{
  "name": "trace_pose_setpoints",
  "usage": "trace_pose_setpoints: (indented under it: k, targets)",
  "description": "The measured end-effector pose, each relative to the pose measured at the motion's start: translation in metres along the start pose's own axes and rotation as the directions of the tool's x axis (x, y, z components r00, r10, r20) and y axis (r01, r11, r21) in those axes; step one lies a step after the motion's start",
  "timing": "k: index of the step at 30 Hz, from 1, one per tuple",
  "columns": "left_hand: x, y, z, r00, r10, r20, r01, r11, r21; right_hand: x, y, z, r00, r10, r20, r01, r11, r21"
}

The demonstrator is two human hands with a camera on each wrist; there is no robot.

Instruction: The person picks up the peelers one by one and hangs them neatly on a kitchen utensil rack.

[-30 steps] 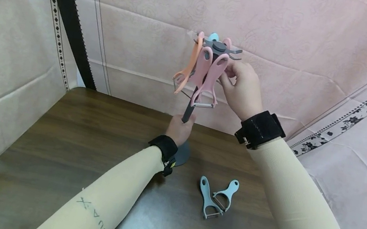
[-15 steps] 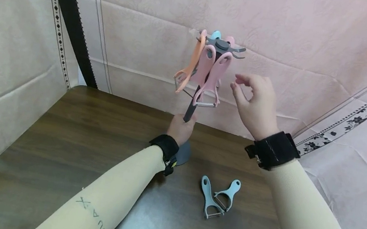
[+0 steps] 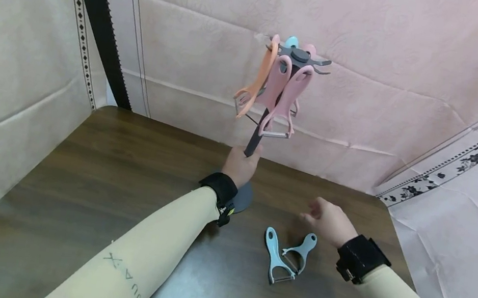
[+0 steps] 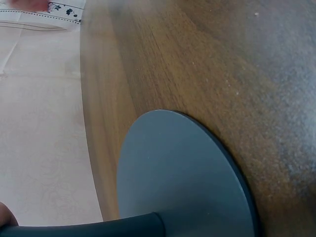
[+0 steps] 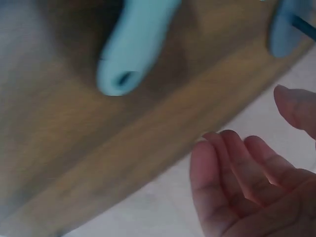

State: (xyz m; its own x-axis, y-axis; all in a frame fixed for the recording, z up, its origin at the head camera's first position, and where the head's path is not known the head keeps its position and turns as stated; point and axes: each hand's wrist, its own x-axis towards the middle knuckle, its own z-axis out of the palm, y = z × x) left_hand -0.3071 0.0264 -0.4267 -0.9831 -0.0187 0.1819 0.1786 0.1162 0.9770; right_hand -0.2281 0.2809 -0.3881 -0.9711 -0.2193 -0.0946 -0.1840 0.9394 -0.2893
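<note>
My left hand [image 3: 241, 164] grips the dark pole [image 3: 255, 138] of a utensil stand whose round grey base [image 4: 182, 173] rests on the table. From the stand's hooked top [image 3: 300, 55] hang an orange peeler [image 3: 258, 80], several pink peelers [image 3: 292, 95] and a blue one [image 3: 291, 42], mostly hidden behind. My right hand [image 3: 330, 221] is over the table with nothing in it, its fingers loosely bent and the thumb apart in the right wrist view. Just left of and below it lie two light-blue peelers, a longer one [image 3: 272, 249] and a shorter one [image 3: 305, 249].
The brown wooden table [image 3: 121, 193] ends at a pale cloth wall [image 3: 196, 60] behind the stand. More cloth hangs at the left and right sides. A couple of hooks on the right of the stand's top stick out bare.
My right hand has left the stand's hooks and come down and right, close to the two light-blue peelers. My left hand keeps its grip on the pole.
</note>
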Motion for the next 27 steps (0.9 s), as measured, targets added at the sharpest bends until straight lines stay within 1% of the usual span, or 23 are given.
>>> trace_pose_setpoints:
  k: [3,6,9,11,16,19,21,27]
  targets:
    - [0.001,0.000,0.001,1.000,-0.006,-0.001,0.006,1.000,-0.004,-0.008,0.011,0.006,0.999,0.032,0.037,-0.031,0.999,-0.037]
    - [0.001,-0.001,0.001,1.000,-0.015,0.000,0.015,1.000,-0.002,-0.015,0.018,0.013,0.989,0.085,0.121,-0.079,0.995,-0.054]
    - [0.001,-0.002,0.002,1.000,-0.014,-0.004,0.014,1.000,0.002,-0.023,0.021,0.022,0.966,0.145,0.215,-0.133,0.989,-0.066]
    - [0.001,-0.002,0.002,1.000,-0.011,-0.008,0.011,1.000,0.002,-0.027,0.022,0.029,0.951,0.183,0.251,-0.170,0.983,-0.074]
    - [-0.001,-0.001,0.002,1.000,-0.005,-0.012,0.005,1.000,0.003,-0.032,0.020,0.039,0.917,0.283,0.283,-0.267,0.959,-0.093]
    - [-0.001,-0.001,0.002,1.000,-0.008,-0.008,0.008,1.000,0.003,-0.033,0.019,0.042,0.905,0.304,0.299,-0.288,0.953,-0.096]
    - [-0.001,-0.001,0.002,1.000,-0.007,-0.005,0.007,1.000,-0.001,-0.033,0.019,0.042,0.902,0.305,0.304,-0.294,0.952,-0.080]
    - [0.000,-0.001,0.001,1.000,0.002,-0.007,-0.002,1.000,-0.011,-0.029,0.020,0.045,0.914,0.277,0.296,-0.272,0.961,-0.057]
